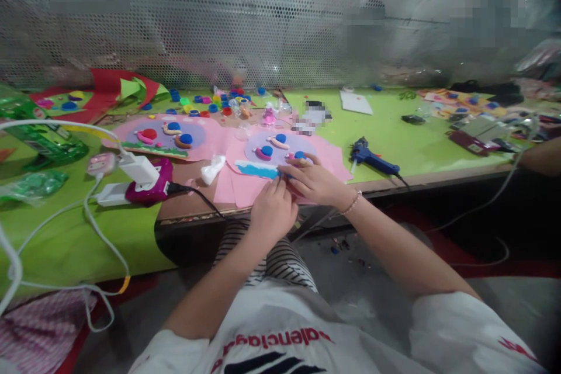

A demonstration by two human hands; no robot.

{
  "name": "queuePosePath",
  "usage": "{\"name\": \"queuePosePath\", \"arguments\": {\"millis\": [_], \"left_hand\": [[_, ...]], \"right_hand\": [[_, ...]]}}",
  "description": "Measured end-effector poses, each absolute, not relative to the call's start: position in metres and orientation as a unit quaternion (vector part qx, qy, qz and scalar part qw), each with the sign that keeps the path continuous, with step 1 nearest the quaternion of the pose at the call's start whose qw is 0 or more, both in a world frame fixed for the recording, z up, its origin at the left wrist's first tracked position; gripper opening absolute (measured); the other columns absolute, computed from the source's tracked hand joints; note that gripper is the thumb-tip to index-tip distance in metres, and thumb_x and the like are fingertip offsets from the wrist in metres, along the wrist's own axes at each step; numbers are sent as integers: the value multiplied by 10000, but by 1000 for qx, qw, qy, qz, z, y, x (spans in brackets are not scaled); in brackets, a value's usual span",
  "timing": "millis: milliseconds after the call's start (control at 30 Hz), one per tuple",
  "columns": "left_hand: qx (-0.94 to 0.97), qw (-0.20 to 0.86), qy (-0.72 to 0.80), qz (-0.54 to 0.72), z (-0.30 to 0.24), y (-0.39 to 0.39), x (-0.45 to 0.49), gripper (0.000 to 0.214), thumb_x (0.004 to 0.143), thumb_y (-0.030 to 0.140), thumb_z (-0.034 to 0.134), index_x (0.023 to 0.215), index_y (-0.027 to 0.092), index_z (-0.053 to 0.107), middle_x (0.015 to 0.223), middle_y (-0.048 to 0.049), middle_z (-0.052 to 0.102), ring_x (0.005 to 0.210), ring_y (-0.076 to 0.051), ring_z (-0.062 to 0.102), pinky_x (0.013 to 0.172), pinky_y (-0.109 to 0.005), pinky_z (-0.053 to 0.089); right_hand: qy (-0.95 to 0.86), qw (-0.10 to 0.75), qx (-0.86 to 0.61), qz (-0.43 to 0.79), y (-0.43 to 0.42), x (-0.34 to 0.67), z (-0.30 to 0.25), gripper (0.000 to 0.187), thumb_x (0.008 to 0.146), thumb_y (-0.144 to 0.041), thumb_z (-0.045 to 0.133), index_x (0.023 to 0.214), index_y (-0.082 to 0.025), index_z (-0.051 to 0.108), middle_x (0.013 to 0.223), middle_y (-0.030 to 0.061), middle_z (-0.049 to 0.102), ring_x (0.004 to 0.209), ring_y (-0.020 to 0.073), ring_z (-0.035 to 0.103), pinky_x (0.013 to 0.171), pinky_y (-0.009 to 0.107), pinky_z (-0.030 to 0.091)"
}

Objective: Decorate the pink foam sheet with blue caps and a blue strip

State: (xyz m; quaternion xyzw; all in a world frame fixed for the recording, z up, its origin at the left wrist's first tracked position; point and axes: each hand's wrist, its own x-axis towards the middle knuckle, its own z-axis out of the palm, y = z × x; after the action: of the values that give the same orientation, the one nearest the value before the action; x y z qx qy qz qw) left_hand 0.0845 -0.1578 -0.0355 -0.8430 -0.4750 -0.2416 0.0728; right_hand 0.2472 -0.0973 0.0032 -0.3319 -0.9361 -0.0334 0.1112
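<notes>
Pink paper panel (331, 158), one, lying flat near front edge of table (179, 211); lilac oval (303, 141) at centre. On oval, three snail-like figures in soft modelling material: upper figure (279, 140), blue shell, pale pink body, set aslant; left figure (263, 153), blue shell, magenta body; right figure (300, 155), blue shell, lower part covered. Below oval, along near side, blue strip (258, 170), flattened, white along upper edge, right end hidden.
</notes>
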Motion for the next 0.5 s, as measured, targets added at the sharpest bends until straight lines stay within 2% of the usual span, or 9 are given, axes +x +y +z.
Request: {"name": "queuePosePath", "arguments": {"millis": [100,300,500], "left_hand": [[-842,75,-478,-239,-36,-157,84,391,907,240,455,1133,-20,640,1240,-230,617,1223,-305,543,1058,-416,423],[-845,81,-471,-242,-39,-156,85,461,941,242,392,1267,-46,543,1324,-221,563,1255,-291,518,1085,-398,392],[-844,91,-471,-238,-40,-158,84,427,935,234,401,1196,-38,600,1286,-218,588,1225,-306,533,1072,-402,403]], "right_hand": [[-935,110,-337,-16,-97,250,4,475,991,-297,232,1352,-110,478,1240,153,639,1285,287,454,1070,521,204],[-916,154,-371,-4,-105,262,7,461,988,-303,234,1347,-193,501,1332,101,581,1295,242,441,1101,489,190],[-923,133,-360,-10,-109,256,3,482,985,-300,215,1324,-153,526,1290,135,606,1279,252,461,1088,496,195]]}}
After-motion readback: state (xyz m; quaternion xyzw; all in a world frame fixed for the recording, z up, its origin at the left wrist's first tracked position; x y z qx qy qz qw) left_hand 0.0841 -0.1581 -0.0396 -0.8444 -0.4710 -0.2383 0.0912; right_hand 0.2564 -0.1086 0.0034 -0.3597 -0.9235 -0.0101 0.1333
